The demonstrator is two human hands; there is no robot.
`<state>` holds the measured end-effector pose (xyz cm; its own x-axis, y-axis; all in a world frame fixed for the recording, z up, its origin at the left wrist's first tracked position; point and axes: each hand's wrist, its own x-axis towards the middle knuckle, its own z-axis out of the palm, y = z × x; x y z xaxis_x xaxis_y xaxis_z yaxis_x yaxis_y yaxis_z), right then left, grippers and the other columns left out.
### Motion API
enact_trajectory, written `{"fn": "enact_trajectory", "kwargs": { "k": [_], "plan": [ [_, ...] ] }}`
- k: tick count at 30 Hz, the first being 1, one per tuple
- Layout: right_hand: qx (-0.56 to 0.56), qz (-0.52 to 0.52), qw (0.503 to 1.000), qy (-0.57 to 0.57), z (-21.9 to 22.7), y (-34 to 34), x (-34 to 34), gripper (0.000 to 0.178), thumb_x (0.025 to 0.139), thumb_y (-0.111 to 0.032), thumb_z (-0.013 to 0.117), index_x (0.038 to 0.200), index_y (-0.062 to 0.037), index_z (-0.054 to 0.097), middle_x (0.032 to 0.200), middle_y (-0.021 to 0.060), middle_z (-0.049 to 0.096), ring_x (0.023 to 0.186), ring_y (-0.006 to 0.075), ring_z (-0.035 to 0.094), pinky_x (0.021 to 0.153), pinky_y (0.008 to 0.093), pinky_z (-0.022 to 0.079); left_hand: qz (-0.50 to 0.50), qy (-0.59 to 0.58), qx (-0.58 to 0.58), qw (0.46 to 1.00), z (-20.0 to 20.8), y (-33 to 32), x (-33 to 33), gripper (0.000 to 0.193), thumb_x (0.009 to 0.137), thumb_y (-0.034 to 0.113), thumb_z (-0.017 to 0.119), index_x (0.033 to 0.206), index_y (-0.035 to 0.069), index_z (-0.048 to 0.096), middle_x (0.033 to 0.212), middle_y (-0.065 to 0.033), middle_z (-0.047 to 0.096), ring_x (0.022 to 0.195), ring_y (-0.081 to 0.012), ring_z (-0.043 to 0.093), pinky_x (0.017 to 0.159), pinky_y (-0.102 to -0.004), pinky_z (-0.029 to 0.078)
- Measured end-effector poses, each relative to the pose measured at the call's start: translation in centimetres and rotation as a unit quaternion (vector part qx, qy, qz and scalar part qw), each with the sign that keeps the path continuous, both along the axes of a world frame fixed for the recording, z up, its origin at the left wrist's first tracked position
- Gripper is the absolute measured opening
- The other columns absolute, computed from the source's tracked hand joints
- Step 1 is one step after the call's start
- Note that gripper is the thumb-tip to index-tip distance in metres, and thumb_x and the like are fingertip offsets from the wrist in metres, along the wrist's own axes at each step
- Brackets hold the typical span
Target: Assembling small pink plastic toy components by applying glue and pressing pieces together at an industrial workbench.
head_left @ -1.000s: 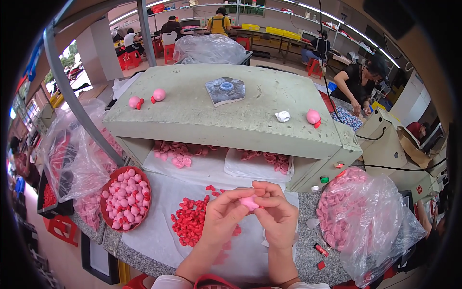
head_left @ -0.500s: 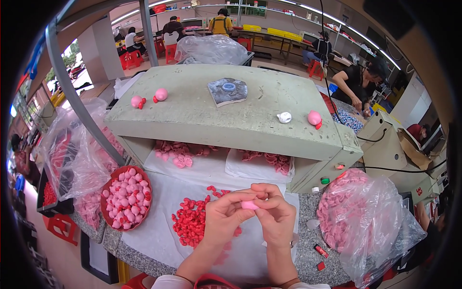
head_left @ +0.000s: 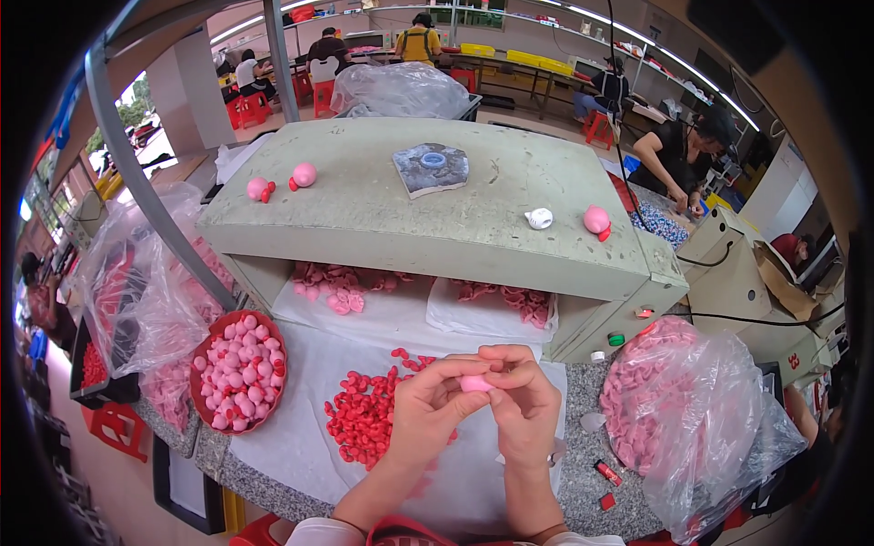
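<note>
Pink piece (head_left: 474, 384), long axis left-to-right

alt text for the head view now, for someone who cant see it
A person's left hand and right hand hold a small pink piece above a white sheet. Red pieces lie heaped to the left, then a red bowl of pink balls; behind stands a pale green cabinet.

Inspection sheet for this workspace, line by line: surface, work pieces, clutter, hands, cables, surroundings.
Surface: speckled counter, partly covered by a white sheet.
Work pieces: pink piece in the fingers; red pieces heaped on the sheet; red bowl of pink pieces at left.
Clutter: red tube and clear plastic, right.
Hands: left hand and right hand both pinch the pink piece.
Cables: black cable, far right.
Surroundings: pale green cabinet ahead; person in yellow beyond.
</note>
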<state>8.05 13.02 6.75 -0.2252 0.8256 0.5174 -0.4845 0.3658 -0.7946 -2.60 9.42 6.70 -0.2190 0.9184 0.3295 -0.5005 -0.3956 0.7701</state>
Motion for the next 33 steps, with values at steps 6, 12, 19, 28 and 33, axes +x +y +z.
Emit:
{"fn": "enact_trajectory", "kwargs": {
  "k": [6,12,19,28,33],
  "plan": [
    [-0.052,0.008,0.995,-0.082,1.9,-0.3,1.6,0.023,0.070,0.011,0.054,0.090,0.0007,0.057,0.107,0.0140,0.050,0.097,0.0178,0.051,0.078,0.0278,0.044,0.010,0.060,-0.038,0.997,0.8,-0.1,-0.4,0.031,0.070,-0.007,0.063,0.099,-0.007,0.052,0.101,-0.0143,0.055,0.088,-0.0174,0.056,0.069,-0.0252,0.050],
    [-0.105,0.030,0.982,-0.157,1.7,-0.4,2.3,0.026,0.070,0.009,0.053,0.095,0.0022,0.056,0.110,0.0141,0.049,0.097,0.0190,0.051,0.084,0.0307,0.040,-0.020,0.048,0.012,0.999,0.0,0.6,-1.0,0.032,0.067,-0.004,0.066,0.096,-0.005,0.053,0.100,-0.0159,0.055,0.088,-0.0187,0.056,0.069,-0.0258,0.052],
    [-0.094,0.013,0.993,-0.072,1.9,-0.1,1.2,0.029,0.072,0.009,0.054,0.100,0.0011,0.055,0.112,0.0099,0.049,0.106,0.0137,0.043,0.083,0.0283,0.041,-0.141,-0.121,-0.067,0.980,-0.2,0.5,-1.4,0.032,0.078,0.005,0.056,0.109,-0.004,0.051,0.108,-0.0164,0.054,0.091,-0.0211,0.057,0.075,-0.0294,0.050],
    [-0.161,0.118,0.976,-0.088,1.2,0.3,1.4,0.041,0.077,0.008,0.048,0.118,0.0020,0.046,0.118,0.0107,0.049,0.104,0.0159,0.048,0.088,0.0290,0.039,-0.041,-0.045,-0.123,0.990,0.9,-0.1,-0.6,0.028,0.077,-0.004,0.050,0.104,-0.006,0.054,0.097,-0.0165,0.058,0.089,-0.0225,0.059,0.076,-0.0313,0.050],
    [-0.177,0.123,0.973,-0.081,0.8,0.4,0.9,0.039,0.077,0.009,0.047,0.115,0.0021,0.048,0.118,0.0126,0.049,0.107,0.0184,0.046,0.090,0.0303,0.038,-0.022,-0.041,-0.130,0.990,0.5,-0.1,-0.9,0.026,0.076,-0.006,0.050,0.101,-0.006,0.056,0.096,-0.0146,0.059,0.085,-0.0198,0.059,0.074,-0.0299,0.049]
  ]
}}
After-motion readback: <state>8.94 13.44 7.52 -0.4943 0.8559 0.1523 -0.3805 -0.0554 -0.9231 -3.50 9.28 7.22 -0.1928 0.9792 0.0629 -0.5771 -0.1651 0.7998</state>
